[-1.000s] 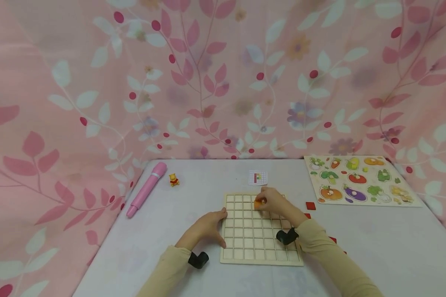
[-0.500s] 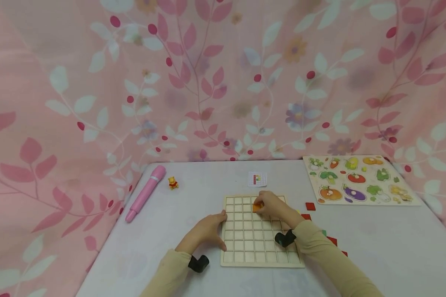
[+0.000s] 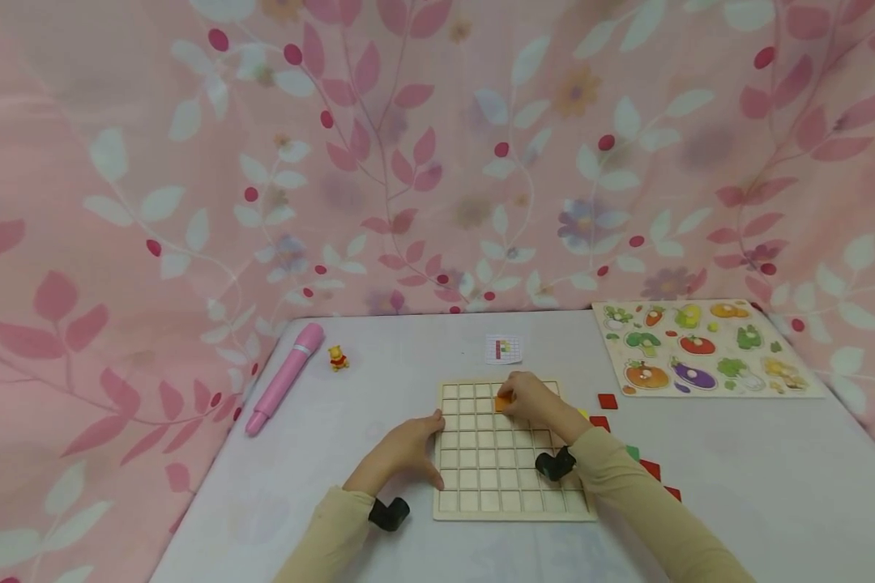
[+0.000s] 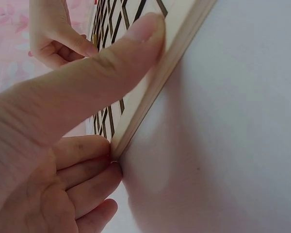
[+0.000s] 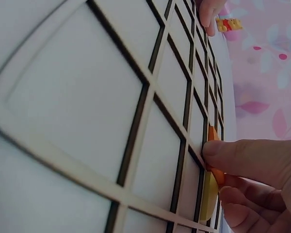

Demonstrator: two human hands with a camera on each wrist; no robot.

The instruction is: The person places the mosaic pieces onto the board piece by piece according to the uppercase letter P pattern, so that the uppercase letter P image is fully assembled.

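A light wooden grid board (image 3: 469, 479) lies on the white table. My right hand (image 3: 535, 401) pinches an orange square tile (image 3: 502, 403) between thumb and fingers over a far-row cell of the board. In the right wrist view the orange tile (image 5: 213, 133) is tilted, and a yellow tile (image 5: 209, 196) shows just below it. Along the board's left edge rests my left hand (image 3: 406, 449). Its thumb (image 4: 145, 34) lies on the rim, while the other fingertips touch the board's side near a corner.
Several red tiles (image 3: 608, 402) and a green tile (image 3: 633, 453) lie right of the board, partly behind the right sleeve. Beyond the board is a small printed pattern card (image 3: 504, 350). A vegetable puzzle (image 3: 700, 356), a pink stick (image 3: 286, 380) and a bear figurine (image 3: 338, 358) stand farther off.
The right hand has come slightly down and left with the orange tile, staying over the board's far row. The left hand keeps its place at the edge.
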